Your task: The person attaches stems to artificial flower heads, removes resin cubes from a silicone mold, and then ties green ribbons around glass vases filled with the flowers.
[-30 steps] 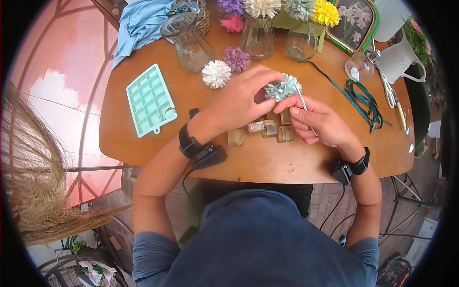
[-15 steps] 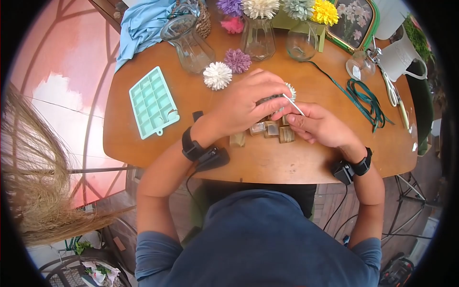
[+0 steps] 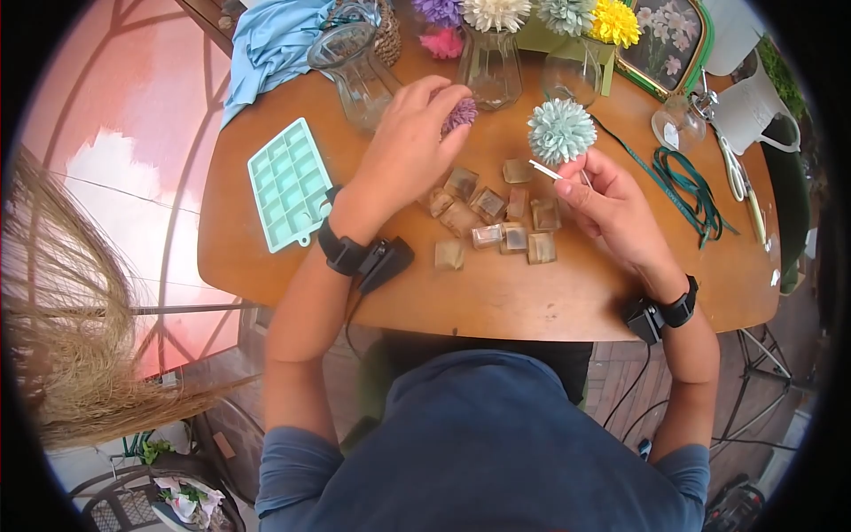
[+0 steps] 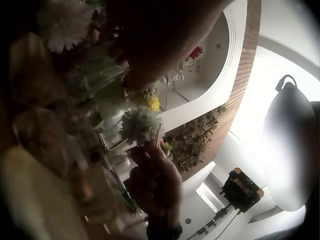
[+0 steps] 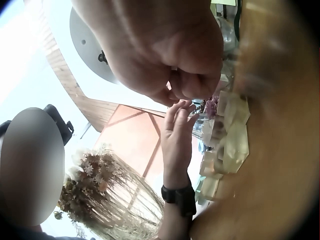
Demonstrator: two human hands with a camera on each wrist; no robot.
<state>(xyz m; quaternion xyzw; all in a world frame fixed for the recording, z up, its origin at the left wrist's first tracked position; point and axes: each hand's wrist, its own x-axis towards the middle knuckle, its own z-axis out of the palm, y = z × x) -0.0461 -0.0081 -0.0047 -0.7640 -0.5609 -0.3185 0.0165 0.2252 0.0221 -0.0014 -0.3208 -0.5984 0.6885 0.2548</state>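
Note:
In the head view, my right hand (image 3: 612, 213) pinches a pale blue-green pompom-like flower (image 3: 562, 131) by its base, its head above the fingertips. A thin white stick (image 3: 544, 169) juts out leftward from the same fingers. My left hand (image 3: 412, 137) reaches over the table with thumb and forefinger spread around the near side of a mauve flower (image 3: 461, 115). Its fingers look loosely straight in the right wrist view, beside that flower (image 5: 212, 107). A white flower (image 4: 64, 22) shows in the left wrist view and is hidden under the left hand from above.
Several small amber translucent blocks (image 3: 487, 204) lie between the hands. A mint compartment tray (image 3: 291, 191) is at left. Glass vases (image 3: 353, 84) and more flowers (image 3: 496, 11) stand behind; a green ribbon (image 3: 687, 199), scissors (image 3: 734, 168) and white pitcher (image 3: 749, 111) are at right.
The pale blue-green flower, earlier between both hands, is now in the right hand alone with the white stick. My left hand has moved away leftward to the mauve flower, uncovering the blocks.

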